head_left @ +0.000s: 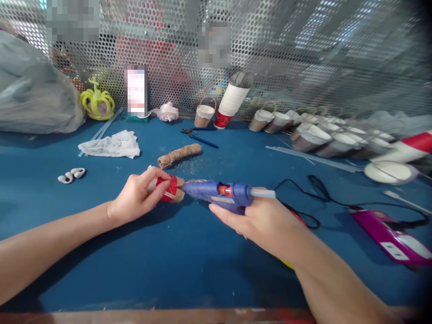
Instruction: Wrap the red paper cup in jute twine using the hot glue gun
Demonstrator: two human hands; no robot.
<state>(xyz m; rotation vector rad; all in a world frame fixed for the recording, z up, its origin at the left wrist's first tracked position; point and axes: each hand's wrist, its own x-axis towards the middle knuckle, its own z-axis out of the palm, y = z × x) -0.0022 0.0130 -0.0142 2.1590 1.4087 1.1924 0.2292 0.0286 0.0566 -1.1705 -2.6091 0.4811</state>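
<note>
My left hand (140, 193) is closed on a red paper cup (171, 185) lying on its side, with brown wrapping round part of it. In my right hand (259, 216) is a blue hot glue gun (219, 192), a clear glue stick poking from its back end. The nozzle tip points left and meets, or nearly meets, the brown wrapping; I cannot tell which. Just behind the cup lies a roll of brown twine (180, 155). My right palm hides the gun's handle.
Pliers (199, 135), white cloth (111, 145), and white earbuds (71, 175) lie on the blue table (162, 265). Stacked white cups (234, 101) and several wrapped cups (312, 137) stand behind. A purple power strip (391, 236) with a black cord is at right; perforated metal borders the back.
</note>
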